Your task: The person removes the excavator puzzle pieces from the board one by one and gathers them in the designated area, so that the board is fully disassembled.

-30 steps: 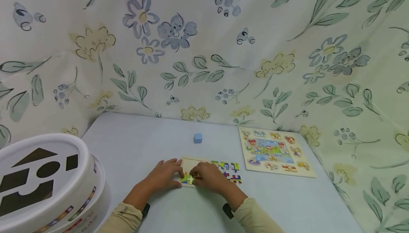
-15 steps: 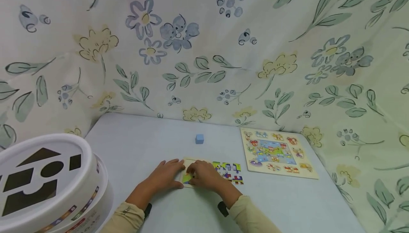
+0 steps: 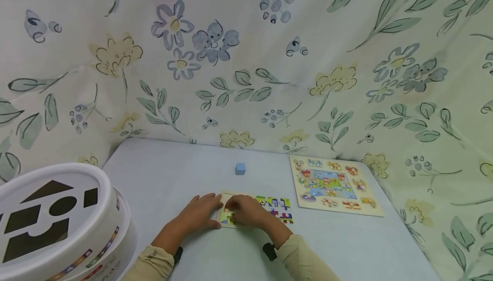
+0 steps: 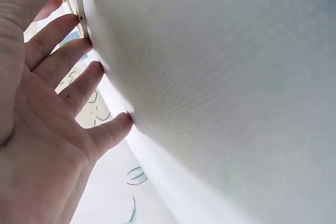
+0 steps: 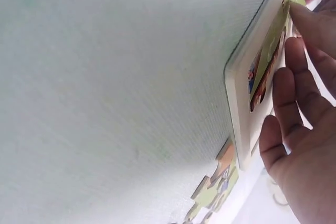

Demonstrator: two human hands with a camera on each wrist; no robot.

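A small wooden puzzle board (image 3: 225, 196) lies on the table, with green picture pieces in its near left corner. My left hand (image 3: 197, 213) rests at the board's left side, fingers spread and fairly straight. In the left wrist view the fingertips (image 4: 84, 44) reach the board's edge. My right hand (image 3: 249, 212) bends over the board, and its thumb and forefinger pinch a green puzzle piece (image 5: 276, 30) at the filled part. Its other fingers curl above the bare wood. The right hand covers much of the board in the head view. Several loose puzzle pieces (image 3: 274, 209) lie beside the board's right side.
A blue cube (image 3: 240, 169) sits farther back on the table (image 3: 173, 165). At the back right lies a larger wooden picture board (image 3: 335, 183). A white round tub (image 3: 96, 187) with shape holes in its lid stands at the left. Flowered cloth (image 3: 246, 101) hangs behind.
My right hand has shifted slightly left over the board, its fingers moving at the green pieces. The left hand keeps its place at the board's side.
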